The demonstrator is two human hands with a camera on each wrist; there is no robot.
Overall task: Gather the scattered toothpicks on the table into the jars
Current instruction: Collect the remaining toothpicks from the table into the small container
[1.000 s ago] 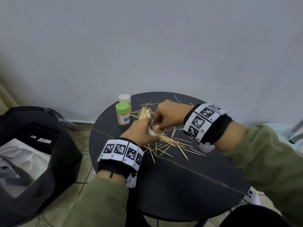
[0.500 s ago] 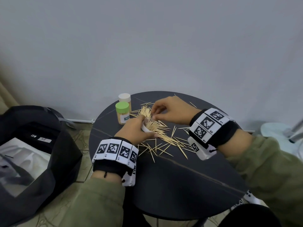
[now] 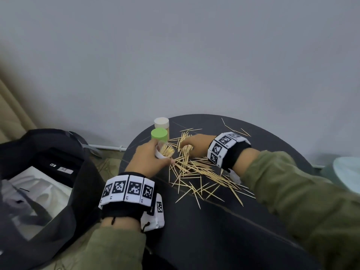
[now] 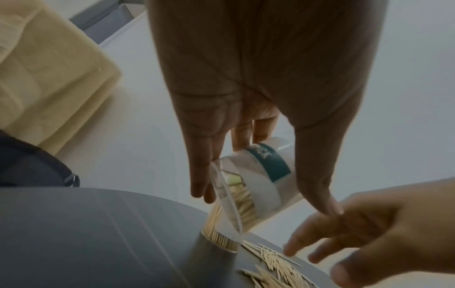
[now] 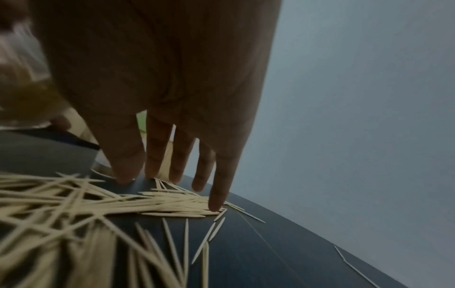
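head view, hands: left hand (image 3: 148, 160) is wrapped round an open clear jar (image 3: 163, 152), tipped toward the pile and already part full. right hand (image 3: 192, 146) is down on the far end of the loose toothpicks (image 3: 196, 170), fingers spread, nothing pinched that I can see.
head view, clutter: green-lid jar (image 3: 159, 135) and a white-lid jar (image 3: 161, 123) stand just behind the left hand at the left rim of the round black table (image 3: 214, 240). an open black bag (image 3: 48, 184) sits on the floor, left.
head view, risk: I'd guess a careless knuckle knocks the green one over, it's that close.
left wrist view, jar: the jar (image 4: 256, 187) is leaning mouth-down with the picks inside bunched at the lip, so tilt it any further and they probably slide back out. thumb and fingers clamp its sides.
right wrist view, fingers: straight fingertips (image 5: 216, 204) press the toothpicks (image 5: 172, 202) flat on the table, little finger right on a bundle.
right wrist view, risk: raking probably flicks strays toward the far-right edge, where a few picks (image 5: 349, 263) already lie on their own.
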